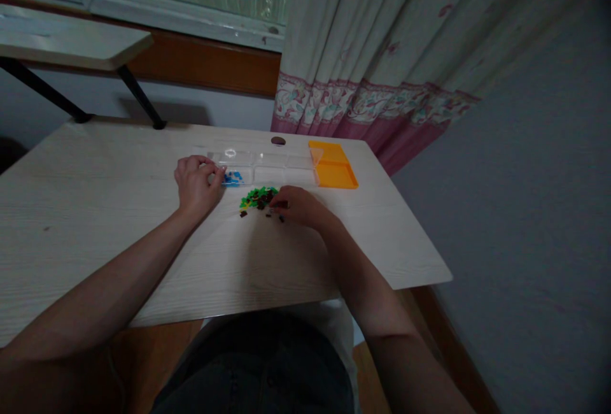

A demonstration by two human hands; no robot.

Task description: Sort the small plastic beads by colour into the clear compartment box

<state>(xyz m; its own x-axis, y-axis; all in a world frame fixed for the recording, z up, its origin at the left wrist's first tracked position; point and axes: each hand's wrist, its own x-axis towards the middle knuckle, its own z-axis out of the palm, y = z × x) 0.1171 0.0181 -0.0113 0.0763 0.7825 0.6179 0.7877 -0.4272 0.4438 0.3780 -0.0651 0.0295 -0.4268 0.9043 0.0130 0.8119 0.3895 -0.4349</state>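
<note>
A clear plastic compartment box (270,175) lies on the table. Small blue pieces (233,178) sit in its near left compartment. My left hand (195,178) is closed on the left end of the box, thumb and fingers at its edge. In front of the box is a loose pile of small green pieces (255,195), with dark brown pieces (264,199) and a few yellow ones mixed in. My right hand (301,206) reaches into the right side of this pile, its fingers pinched together. Whatever lies between the fingertips is too small to make out.
An orange tray (337,174) adjoins the right end of the box. Behind the box lies a dark oval object (278,141). A raised shelf (71,38) on black legs stands at the back left. A curtain (353,51) hangs beyond the table (119,229).
</note>
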